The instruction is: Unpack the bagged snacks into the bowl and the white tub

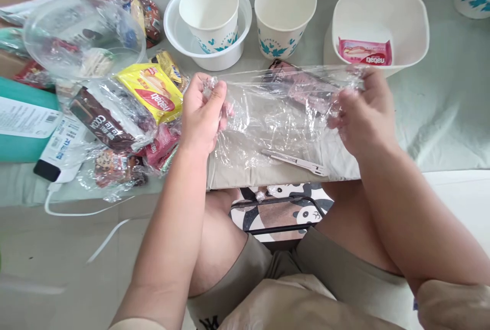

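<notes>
A sheet of clear plastic wrap [264,116] stretches between my two hands over the front of the table. My left hand [204,113] is closed on its left end, thumb pressed to the fingers. At the other end, my right hand [365,110] pinches the wrap. Behind and partly under the film lies a dark and pink flat thing [306,87], blurred by the plastic. Below the wrap, near the table's front edge, rests a white utility knife [294,160]. A pink Nabati wafer packet [365,52] is in the white square bin [417,39] beyond my right hand.
Two paper cups stand at the back, one [285,8] on the table, another [209,6] inside a white bowl [170,29]. Wrapped snacks, including a yellow Nabati packet [153,93], pile up at left under a clear plastic bowl [126,59]. A white power bank [63,151] has a cable attached.
</notes>
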The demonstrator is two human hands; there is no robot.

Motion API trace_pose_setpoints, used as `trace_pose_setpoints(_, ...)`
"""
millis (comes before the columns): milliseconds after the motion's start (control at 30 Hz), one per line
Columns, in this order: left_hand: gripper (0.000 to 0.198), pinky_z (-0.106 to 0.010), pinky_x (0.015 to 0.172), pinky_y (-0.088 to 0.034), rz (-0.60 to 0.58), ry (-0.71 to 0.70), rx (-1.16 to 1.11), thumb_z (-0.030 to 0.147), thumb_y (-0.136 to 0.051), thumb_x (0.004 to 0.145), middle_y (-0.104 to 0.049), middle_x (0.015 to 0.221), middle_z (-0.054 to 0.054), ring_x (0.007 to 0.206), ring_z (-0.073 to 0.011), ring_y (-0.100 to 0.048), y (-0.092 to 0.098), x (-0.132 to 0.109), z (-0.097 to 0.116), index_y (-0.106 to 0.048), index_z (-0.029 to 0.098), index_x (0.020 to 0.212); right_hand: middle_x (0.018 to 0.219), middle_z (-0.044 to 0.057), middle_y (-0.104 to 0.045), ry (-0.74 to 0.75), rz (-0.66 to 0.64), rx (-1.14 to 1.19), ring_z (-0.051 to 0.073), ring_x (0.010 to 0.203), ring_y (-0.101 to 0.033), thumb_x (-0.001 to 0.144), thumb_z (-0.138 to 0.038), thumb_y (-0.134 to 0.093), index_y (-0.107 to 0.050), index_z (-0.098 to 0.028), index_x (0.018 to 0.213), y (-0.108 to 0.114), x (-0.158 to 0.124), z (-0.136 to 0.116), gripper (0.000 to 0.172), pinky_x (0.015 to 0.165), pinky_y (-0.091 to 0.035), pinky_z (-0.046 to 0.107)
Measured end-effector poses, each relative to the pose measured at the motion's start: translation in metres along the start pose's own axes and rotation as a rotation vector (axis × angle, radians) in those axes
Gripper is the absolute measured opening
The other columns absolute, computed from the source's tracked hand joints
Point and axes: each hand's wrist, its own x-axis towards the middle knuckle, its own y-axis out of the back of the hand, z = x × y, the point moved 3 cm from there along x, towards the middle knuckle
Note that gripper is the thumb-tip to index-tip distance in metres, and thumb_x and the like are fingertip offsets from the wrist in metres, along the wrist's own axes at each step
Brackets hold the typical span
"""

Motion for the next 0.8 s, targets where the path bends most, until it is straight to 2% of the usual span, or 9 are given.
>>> trace_pose_setpoints(67, 0.058, -0.021, 0.045, -0.035, 0.001, 0.068, -0.027, 0.066, -0.09, 0.071, -0.054, 0.069, 0.006, 0.058, -0.0092, -0.059, 0.0, 0.0, 0.005, -0.054, 0.025, 0.089, 0.06, -0.006, -0.058, -0.145, -0.151, -0.116, 0.006, 0.047, -0.048, 0.063, -0.028, -0.091, -0.062, -0.021, 0.088, -0.004, -0.004, -0.001, 0.039, 0.043, -0.031, 0.02)
trace_pose_setpoints(167, 0.053, -0.021, 0.049, -0.044, -0.157, 0.235, -0.016, 0.043, -0.1, 0.06, -0.062, 0.072, 0.004, 0.062, -0.0102, -0.063, -0.003, -0.005, 0.015, -0.06, 0.023, 0.088, 0.052, -0.007, -0.054, -0.152, -0.116, -0.106, 0.006, 0.046, -0.05, 0.067, -0.021, -0.082, -0.057, -0.02, 0.072, -0.003, -0.007, -0.004, 0.026, 0.046, -0.036, 0.02)
trace_pose_setpoints(233, 0.044, -0.022, 0.055, -0.052, -0.26, 0.314, 0.008, 0.031, -0.097, 0.063, -0.068, 0.075, 0.003, 0.066, -0.0129, -0.068, -0.004, -0.01, 0.018, -0.061, 0.021, 0.085, 0.051, -0.008, -0.057, -0.13, -0.087, -0.069, 0.008, 0.044, -0.054, 0.07, -0.023, -0.079, -0.054, -0.022, 0.075, -0.001, -0.006, -0.003, 0.026, 0.046, -0.041, 0.021)
trace_pose_setpoints(300, 0.036, -0.024, 0.054, -0.055, -0.301, 0.364, 0.026, 0.03, -0.09, 0.071, -0.07, 0.072, 0.003, 0.063, -0.0153, -0.071, -0.001, -0.013, 0.015, -0.059, 0.022, 0.087, 0.047, -0.009, -0.058, -0.162, -0.153, -0.12, 0.011, 0.038, -0.053, 0.074, -0.03, -0.081, -0.056, -0.024, 0.084, 0.001, -0.004, 0.001, 0.028, 0.041, -0.041, 0.023)
trace_pose_setpoints(400, 0.032, -0.022, 0.041, -0.046, -0.319, 0.36, 0.016, 0.037, -0.084, 0.08, -0.066, 0.06, 0.006, 0.044, -0.0145, -0.064, 0.007, -0.011, 0.01, -0.058, 0.027, 0.096, 0.041, -0.009, -0.054, -0.146, -0.267, -0.115, 0.013, 0.03, -0.046, 0.076, -0.04, -0.083, -0.062, -0.025, 0.097, 0.006, 0.001, 0.005, 0.033, 0.035, -0.035, 0.026)
trace_pose_setpoints(533, 0.029, -0.023, 0.038, -0.044, -0.32, 0.239, -0.101, 0.038, -0.088, 0.074, -0.066, 0.061, 0.003, 0.045, -0.014, -0.063, 0.013, -0.004, 0.017, -0.065, 0.026, 0.086, 0.049, -0.002, -0.059, 0.05, -0.281, 0.059, 0.013, 0.035, -0.048, 0.074, -0.044, -0.083, -0.069, -0.024, 0.081, 0.015, 0.004, -0.002, 0.025, 0.035, -0.033, 0.029)
trace_pose_setpoints(667, 0.038, -0.032, 0.051, -0.056, -0.384, 0.214, -0.202, 0.059, -0.075, 0.078, -0.067, 0.067, -0.004, 0.058, -0.0177, -0.067, 0.012, 0.0, 0.024, -0.068, 0.023, 0.068, 0.066, 0.01, -0.065, 0.216, -0.349, 0.037, 0.022, 0.067, -0.064, 0.085, -0.061, -0.062, -0.069, -0.022, 0.058, 0.021, 0.003, -0.008, 0.047, 0.059, -0.049, 0.039)
trace_pose_setpoints(733, 0.045, -0.031, 0.051, -0.055, -0.377, 0.205, -0.162, 0.063, -0.071, 0.08, -0.062, 0.064, -0.004, 0.056, -0.0159, -0.063, 0.011, 0.001, 0.021, -0.063, 0.022, 0.062, 0.075, 0.013, -0.068, 0.238, -0.261, -0.144, 0.023, 0.08, -0.065, 0.09, -0.054, -0.058, -0.066, -0.021, 0.05, 0.024, 0.003, -0.006, 0.052, 0.073, -0.051, 0.042)
trace_pose_setpoints(800, 0.037, -0.025, 0.045, -0.05, -0.36, 0.197, -0.082, 0.047, -0.083, 0.072, -0.059, 0.065, -0.001, 0.052, -0.0121, -0.058, 0.009, 0.0, 0.018, -0.059, 0.022, 0.062, 0.083, 0.011, -0.07, 0.319, -0.083, -0.284, 0.021, 0.087, -0.066, 0.09, -0.04, -0.064, -0.067, -0.02, 0.052, 0.028, 0.003, -0.005, 0.042, 0.085, -0.051, 0.043)
